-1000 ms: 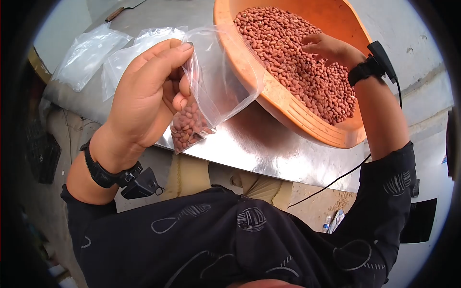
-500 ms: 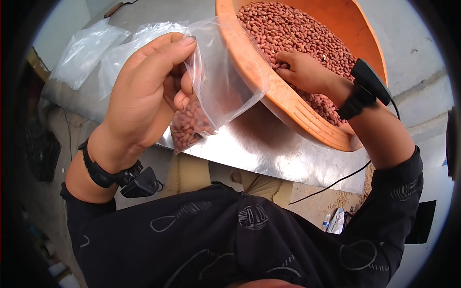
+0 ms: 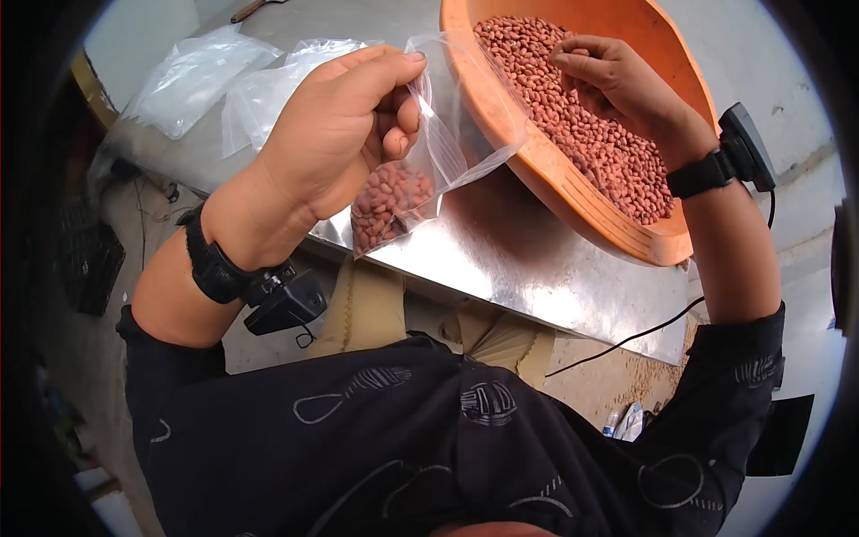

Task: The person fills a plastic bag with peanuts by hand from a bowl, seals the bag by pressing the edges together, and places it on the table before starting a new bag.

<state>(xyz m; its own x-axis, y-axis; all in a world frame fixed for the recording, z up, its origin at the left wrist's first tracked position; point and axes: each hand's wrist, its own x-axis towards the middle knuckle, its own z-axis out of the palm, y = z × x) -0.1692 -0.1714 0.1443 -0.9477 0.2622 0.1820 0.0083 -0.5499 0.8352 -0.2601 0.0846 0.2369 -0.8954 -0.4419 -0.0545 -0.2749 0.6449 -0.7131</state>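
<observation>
My left hand (image 3: pixel 344 125) grips a clear plastic bag (image 3: pixel 461 134) by its upper edge, thumb pressed against curled fingers. Red-skinned peanuts (image 3: pixel 391 199) fill the bag's lower corner, which hangs below the hand. My right hand (image 3: pixel 617 79) is held over a tilted orange basin (image 3: pixel 546 183), its fingers curled and pinched together. A reddish peanut shows at its fingertips; whatever is deeper in the palm is hidden. Many loose red peanuts (image 3: pixel 595 143) lie in the basin beneath that hand.
Flat clear plastic bags (image 3: pixel 192 79) lie at the left on the shiny metal table (image 3: pixel 483 259). A tool with a wooden handle (image 3: pixel 248 11) is at the back edge. A black cable (image 3: pixel 626 342) runs to my right wrist device. A bottle (image 3: pixel 611 422) stands on the floor.
My right hand has come up out of the peanuts and moved right, fingers now pinched above them. My left hand and the bag have shifted right and slightly up in view.
</observation>
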